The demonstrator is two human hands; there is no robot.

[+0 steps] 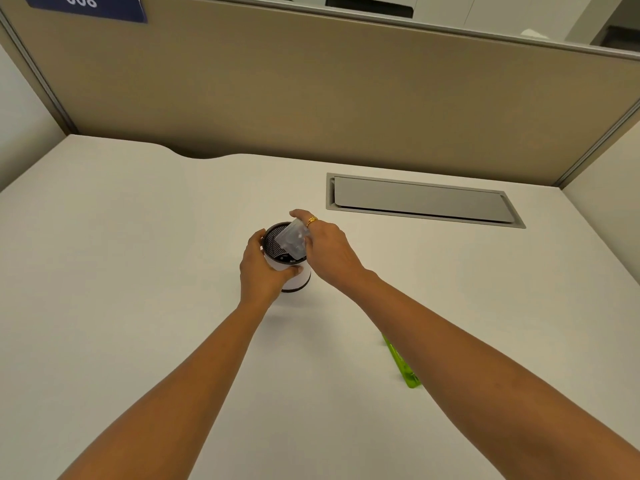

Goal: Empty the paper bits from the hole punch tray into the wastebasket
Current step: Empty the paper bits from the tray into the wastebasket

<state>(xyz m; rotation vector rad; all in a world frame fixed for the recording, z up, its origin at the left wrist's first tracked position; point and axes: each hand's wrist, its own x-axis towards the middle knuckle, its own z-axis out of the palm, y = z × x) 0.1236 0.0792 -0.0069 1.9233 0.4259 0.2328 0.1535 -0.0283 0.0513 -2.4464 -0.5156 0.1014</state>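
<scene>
A small round wastebasket [298, 277] with a white wall and a dark mesh inside stands in the middle of the desk. My left hand [258, 271] wraps around its left side and holds it. My right hand [329, 247], with a gold ring on one finger, grips a clear plastic hole punch tray [292, 237] and tilts it over the basket's mouth. Whether any paper bits are in the tray is not visible. The green hole punch [403, 365] lies on the desk near my right forearm, partly hidden by the arm.
The white desk [138, 271] is walled by beige partitions [311, 91] at the back and sides. A grey cable hatch [422, 200] is set flush into the desk at the back right. A blue number sign [83, 5] hangs at the top left.
</scene>
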